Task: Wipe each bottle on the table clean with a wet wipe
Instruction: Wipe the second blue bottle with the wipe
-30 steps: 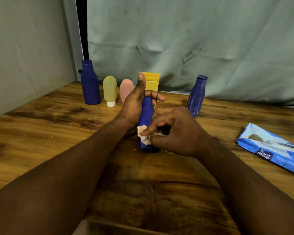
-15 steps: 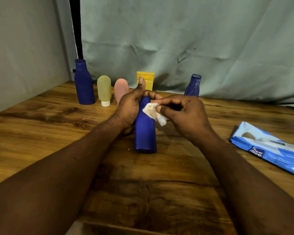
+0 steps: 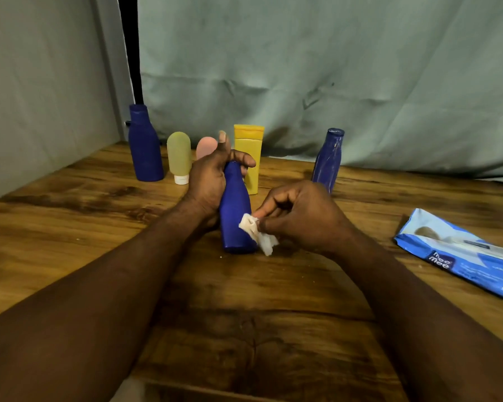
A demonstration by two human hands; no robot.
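Blue bottle (image 3: 234,210), plain with a thin neck, stands near the middle of the brown wooden table (image 3: 70,227); the left hand (image 3: 208,181) grips its neck and the right hand (image 3: 299,219) pinches a crumpled white wet wipe (image 3: 256,232) against its side. Six bottles show: three blue, one green tube (image 3: 179,158), one pink tube (image 3: 206,146), one yellow bottle (image 3: 249,149). One wipe pack (image 3: 462,256) lies at the right, with pale green cloth (image 3: 302,68) hanging behind.

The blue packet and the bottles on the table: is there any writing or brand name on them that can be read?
"mee mee": white letters on the dark patch of the blue wipes packet.
Finer print along that packet: too blurred to read.
Held blue bottle, far-left blue bottle, green bottle, pink bottle, yellow bottle, right blue bottle, wet wipe: no writing shows.
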